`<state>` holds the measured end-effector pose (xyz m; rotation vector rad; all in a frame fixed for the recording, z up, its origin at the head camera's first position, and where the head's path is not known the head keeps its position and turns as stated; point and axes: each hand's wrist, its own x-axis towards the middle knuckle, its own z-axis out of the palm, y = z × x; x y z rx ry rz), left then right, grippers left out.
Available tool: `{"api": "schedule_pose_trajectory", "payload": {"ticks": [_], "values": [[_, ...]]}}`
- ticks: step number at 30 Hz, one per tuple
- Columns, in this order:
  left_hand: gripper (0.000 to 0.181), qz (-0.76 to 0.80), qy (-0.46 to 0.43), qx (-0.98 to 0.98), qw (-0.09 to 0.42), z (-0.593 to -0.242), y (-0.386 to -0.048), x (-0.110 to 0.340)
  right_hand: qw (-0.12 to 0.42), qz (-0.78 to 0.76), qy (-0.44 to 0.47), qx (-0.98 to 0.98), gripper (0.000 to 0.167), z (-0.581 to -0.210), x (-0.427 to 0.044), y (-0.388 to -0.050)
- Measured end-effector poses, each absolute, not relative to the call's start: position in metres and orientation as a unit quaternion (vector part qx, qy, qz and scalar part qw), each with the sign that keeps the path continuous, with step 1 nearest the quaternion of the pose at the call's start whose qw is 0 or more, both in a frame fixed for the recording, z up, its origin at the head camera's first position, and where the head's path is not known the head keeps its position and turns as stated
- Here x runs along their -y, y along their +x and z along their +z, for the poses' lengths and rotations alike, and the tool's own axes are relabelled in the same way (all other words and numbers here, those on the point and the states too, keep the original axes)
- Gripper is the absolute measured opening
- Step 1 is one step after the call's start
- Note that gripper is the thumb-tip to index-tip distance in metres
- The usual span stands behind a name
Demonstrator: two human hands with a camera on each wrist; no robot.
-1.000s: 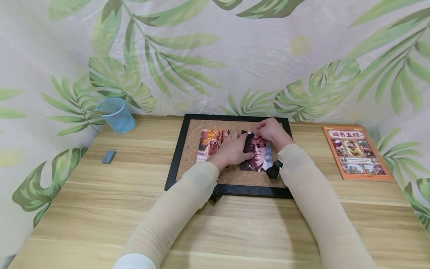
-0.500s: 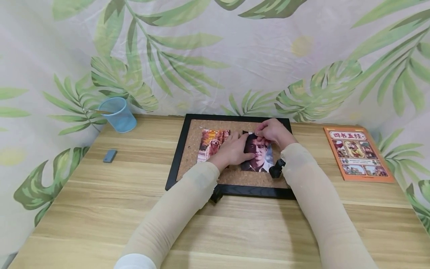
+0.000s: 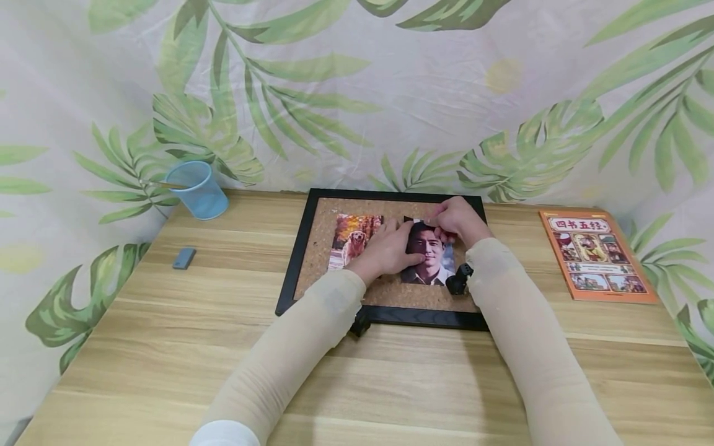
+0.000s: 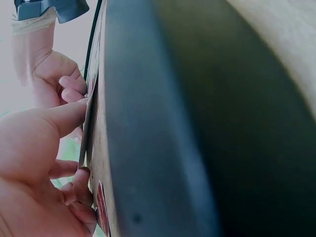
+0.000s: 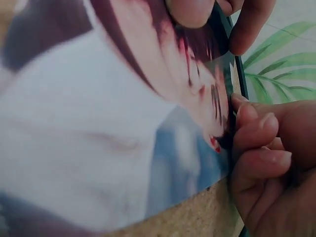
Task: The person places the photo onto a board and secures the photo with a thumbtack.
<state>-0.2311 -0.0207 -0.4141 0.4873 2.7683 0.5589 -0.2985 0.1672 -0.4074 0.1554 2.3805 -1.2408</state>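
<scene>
A portrait photo point(image 3: 428, 272) lies on a cork board point(image 3: 319, 260) with a black frame. My left hand point(image 3: 386, 249) rests on its left side, thumb on the printed face and fingers spread along the upper left edge. In the left wrist view the photo stands slightly off the cork by that thumb. With curled fingers, my right hand point(image 3: 456, 218) works at the photo's top edge, thumb and index fingertips together. Whatever small thing they pinch is hidden in the right wrist view too, where curled fingers point(image 5: 266, 158) cover that edge. A dog photo point(image 3: 351, 240) lies partly under my left hand.
A blue mesh pen cup point(image 3: 202, 193) stands at the back left, a thin stick leaning in it. Nearer lies a small grey-blue block point(image 3: 183, 258). An orange book point(image 3: 597, 255) is at the right. A leaf-patterned curtain point(image 3: 312, 111) hangs behind the wooden table point(image 3: 234, 272).
The right hand's fingertips shift very slightly at the photo's top edge. The left hand stays where it was, and the whole view drifts a little.
</scene>
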Motion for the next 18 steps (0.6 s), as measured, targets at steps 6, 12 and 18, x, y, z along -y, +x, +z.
{"api": "schedule_pose_trajectory", "payload": {"ticks": [6, 12, 18], "values": [[0.083, 0.219, 0.16, -0.955, 0.119, -0.418, -0.231, 0.025, 0.192, -0.462, 0.03, -0.865, 0.022, -0.414, -0.167, -0.29], [0.071, 0.296, 0.151, -0.938, 0.096, -0.417, -0.231, 0.039, 0.158, -0.5, -0.01, -0.852, 0.032, -0.413, -0.171, -0.272], [0.054, 0.384, 0.167, -0.906, 0.063, -0.408, -0.227, 0.06, 0.107, -0.489, -0.056, -0.864, 0.032, -0.408, -0.185, -0.251]]}}
